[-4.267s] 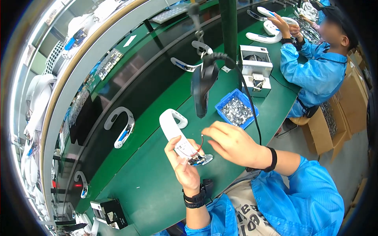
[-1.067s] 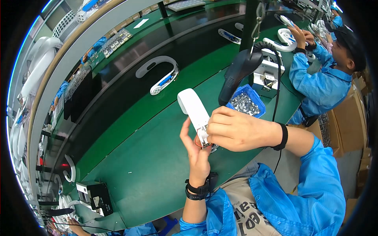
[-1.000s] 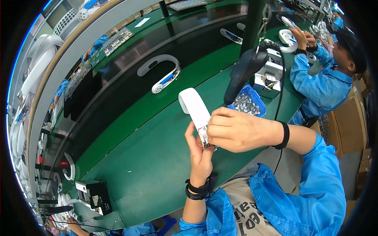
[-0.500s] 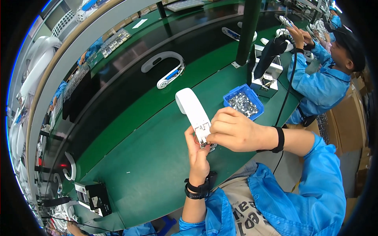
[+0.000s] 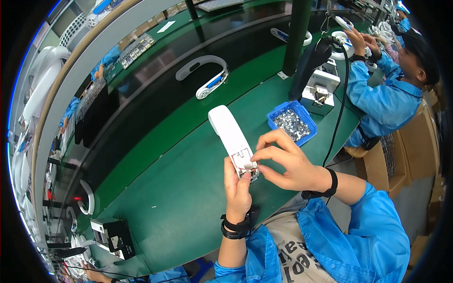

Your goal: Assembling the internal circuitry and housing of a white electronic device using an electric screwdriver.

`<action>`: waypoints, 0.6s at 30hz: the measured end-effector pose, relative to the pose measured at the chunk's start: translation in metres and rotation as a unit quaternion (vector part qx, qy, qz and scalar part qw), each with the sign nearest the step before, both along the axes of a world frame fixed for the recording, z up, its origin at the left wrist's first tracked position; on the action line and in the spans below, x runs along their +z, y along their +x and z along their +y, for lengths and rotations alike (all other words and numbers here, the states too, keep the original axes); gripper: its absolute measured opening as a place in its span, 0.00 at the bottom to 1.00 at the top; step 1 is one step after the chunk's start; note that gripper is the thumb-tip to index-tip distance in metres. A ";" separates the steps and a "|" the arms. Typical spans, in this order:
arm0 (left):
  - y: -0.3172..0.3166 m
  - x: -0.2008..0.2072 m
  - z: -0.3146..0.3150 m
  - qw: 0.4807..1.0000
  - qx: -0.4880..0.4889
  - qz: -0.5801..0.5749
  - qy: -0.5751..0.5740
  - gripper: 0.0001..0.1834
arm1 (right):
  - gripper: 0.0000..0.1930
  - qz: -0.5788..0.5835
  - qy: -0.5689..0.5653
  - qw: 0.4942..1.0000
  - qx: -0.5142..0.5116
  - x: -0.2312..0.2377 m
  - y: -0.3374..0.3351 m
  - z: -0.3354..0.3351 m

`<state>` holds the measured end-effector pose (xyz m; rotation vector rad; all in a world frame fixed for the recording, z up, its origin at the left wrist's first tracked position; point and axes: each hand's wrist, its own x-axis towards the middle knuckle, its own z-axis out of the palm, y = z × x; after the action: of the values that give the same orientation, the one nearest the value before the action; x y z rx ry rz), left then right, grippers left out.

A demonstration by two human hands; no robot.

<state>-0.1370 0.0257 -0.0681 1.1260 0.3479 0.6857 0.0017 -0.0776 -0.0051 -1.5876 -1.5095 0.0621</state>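
A white curved plastic housing (image 5: 231,132), seemingly part of a neck fan, is held tilted above the green bench. My left hand (image 5: 238,193) is closed around its lower end, the thumb on the front by the opening. Inside the opening, a thin red wire (image 5: 246,168) crosses small parts too fine to make out. My right hand (image 5: 290,162) is at the housing's right edge beside the wire. Its thumb and forefinger are apart, with nothing visible between them, and the other fingers are loosely bent.
A blue bin (image 5: 304,140) of small metal parts stands beyond my right hand, near a grey bench device (image 5: 321,96) and a black cable (image 5: 343,104). A white neck fan (image 5: 212,85) rests on the conveyor. A black box-shaped device (image 5: 118,239) stands left. A co-worker (image 5: 387,89) sits right.
My right hand's fingers have spread from their pinch and drawn slightly right of the opening, where the red wire now shows more clearly. The neck fan on the conveyor has shifted right.
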 end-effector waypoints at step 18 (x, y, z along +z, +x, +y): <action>-0.031 -0.001 0.013 0.998 -0.034 0.012 -0.045 0.38 | 0.13 -0.273 -0.033 0.960 0.061 0.020 -0.022 0.024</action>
<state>-0.1685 0.0383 -0.0692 1.0569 0.3548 0.5922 -0.0207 -0.0540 0.0148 -1.6411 -2.0468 -0.2814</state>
